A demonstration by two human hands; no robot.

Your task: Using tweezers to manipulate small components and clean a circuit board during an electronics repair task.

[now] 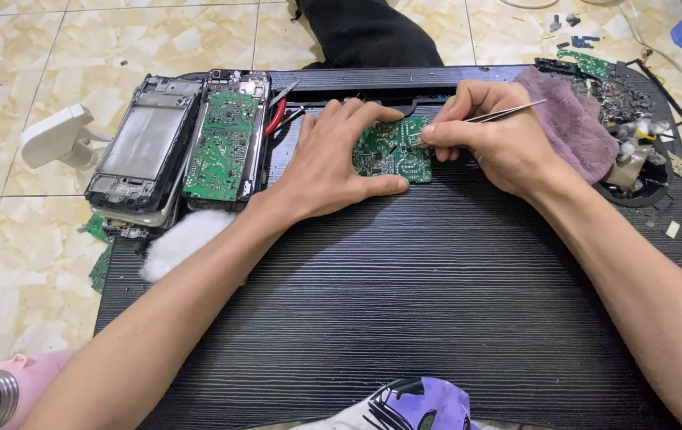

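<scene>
Small green circuit board [390, 151] flat on black ribbed counter [405, 302], pinned by spread-open left hand [333, 163] w/ right hand [488, 139] pinching thin metal tweezers [508, 111] at board edge; prob mid-job, components seemingly not yet lifted.

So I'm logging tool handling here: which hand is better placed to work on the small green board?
Right hand: it grips the tweezers, tips at the circuit board. The left hand lies flat, bracing that board.

grey rectangular phone screen panel [146, 143], table's left edge
</scene>
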